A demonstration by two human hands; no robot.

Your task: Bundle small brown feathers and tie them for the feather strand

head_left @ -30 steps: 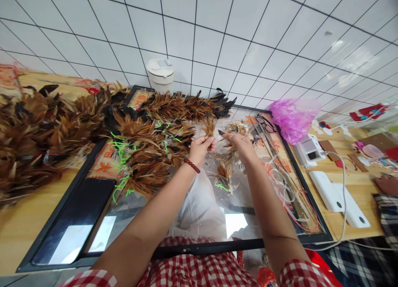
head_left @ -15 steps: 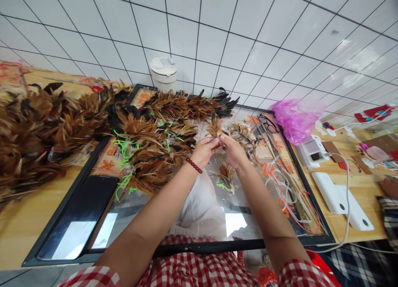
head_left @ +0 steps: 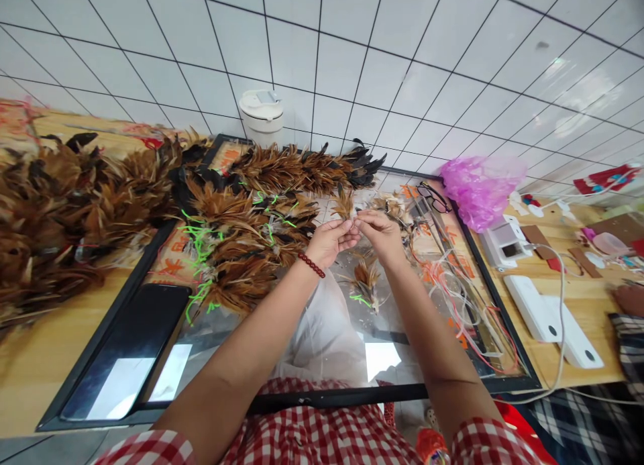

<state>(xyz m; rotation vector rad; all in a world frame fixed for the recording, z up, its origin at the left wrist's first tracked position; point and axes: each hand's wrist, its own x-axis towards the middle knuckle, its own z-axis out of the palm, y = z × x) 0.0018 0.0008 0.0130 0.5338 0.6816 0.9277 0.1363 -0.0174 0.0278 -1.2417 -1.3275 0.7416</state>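
My left hand (head_left: 329, 240), with a red bead bracelet at its wrist, pinches the stems of a small tuft of brown feathers (head_left: 344, 203) that stands up above the fingers. My right hand (head_left: 380, 231) meets it fingertip to fingertip and pinches at the same stems. Both hands hover over a glass panel in a black frame (head_left: 115, 311). A small tied feather bundle with a green tie (head_left: 363, 280) lies on the glass just below my hands. Loose feathers (head_left: 397, 210) lie beyond my right hand.
Heaps of brown and black feather bundles with green ties (head_left: 236, 217) fill the left and far side. A white lidded cup (head_left: 261, 118), glasses (head_left: 431, 198), a pink plastic bag (head_left: 480, 190), cords (head_left: 463, 297) and white devices (head_left: 551, 321) are around. Another person's hand (head_left: 626, 297) shows at the right edge.
My right hand came left from the loose feathers to meet my left hand at the tuft's stems, and now its fingers work at the stems. The left hand kept holding the tuft.
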